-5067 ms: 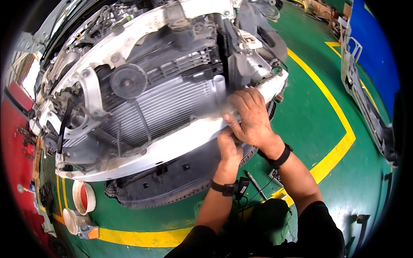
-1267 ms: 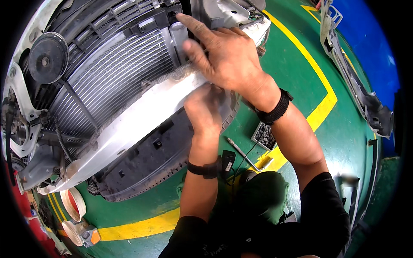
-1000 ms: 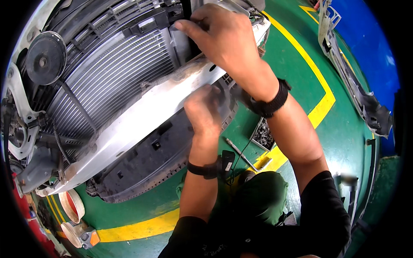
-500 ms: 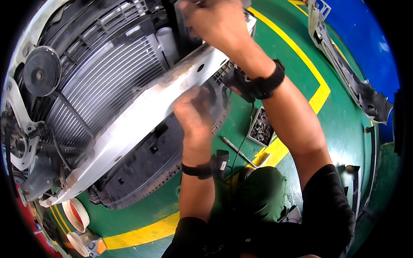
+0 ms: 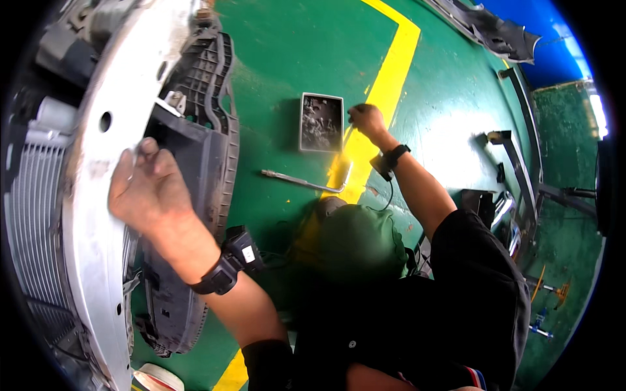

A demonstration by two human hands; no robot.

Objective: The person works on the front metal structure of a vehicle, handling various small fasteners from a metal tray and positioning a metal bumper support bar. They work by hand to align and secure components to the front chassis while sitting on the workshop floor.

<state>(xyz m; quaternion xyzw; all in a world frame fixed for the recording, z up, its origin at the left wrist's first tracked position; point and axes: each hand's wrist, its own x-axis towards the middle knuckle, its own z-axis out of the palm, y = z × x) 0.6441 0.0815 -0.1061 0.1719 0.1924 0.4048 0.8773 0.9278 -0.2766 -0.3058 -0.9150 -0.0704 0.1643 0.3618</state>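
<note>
My left hand (image 5: 153,192) is at the long white metal beam (image 5: 98,189) at the front of a vehicle. Its fingers are curled in with the thumb close to them; whatever they may pinch is too small to name. Out to the right, over the green floor, my right hand (image 5: 368,122) has its fingers closed just beside a shallow light-rimmed tray (image 5: 323,96). Loose small metal fasteners (image 5: 318,125) lie in the tray. Anything in the right fingers cannot be made out. Between me and the tray, an L-shaped wrench (image 5: 293,178) rests on the floor.
A dark plastic under-panel (image 5: 176,274) runs alongside the beam, with the finned radiator (image 5: 39,215) behind it. Metal stand legs (image 5: 520,156) are at the right. A removed trim part (image 5: 499,36) lies at the far right. A round pale container (image 5: 158,378) is at lower left.
My right hand has left the top of the beam and moved right, down to the tray. My left hand has come from under the beam to its face. The view has swung right.
</note>
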